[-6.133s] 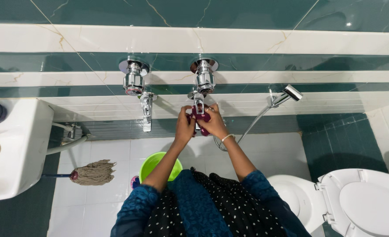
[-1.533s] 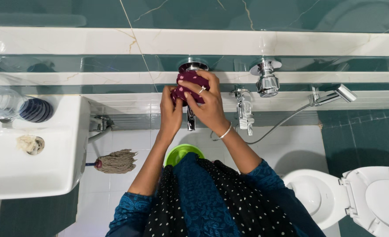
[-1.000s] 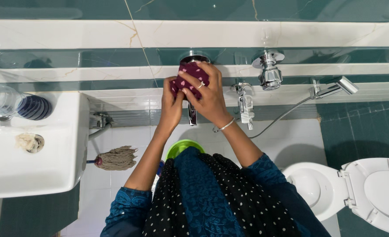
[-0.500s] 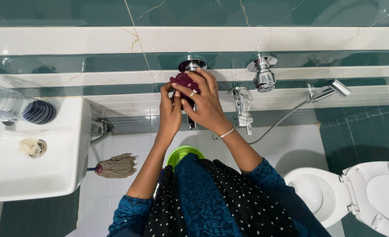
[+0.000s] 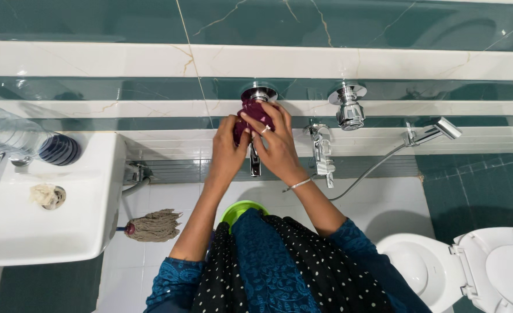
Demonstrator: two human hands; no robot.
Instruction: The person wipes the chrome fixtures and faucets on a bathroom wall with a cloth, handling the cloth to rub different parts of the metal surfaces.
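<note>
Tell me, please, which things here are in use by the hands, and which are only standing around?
In use:
left hand
right hand
maroon cloth
left wall tap

Standing around:
right wall tap
hand sprayer
green bucket
mop
washbasin
bottle
toilet
</note>
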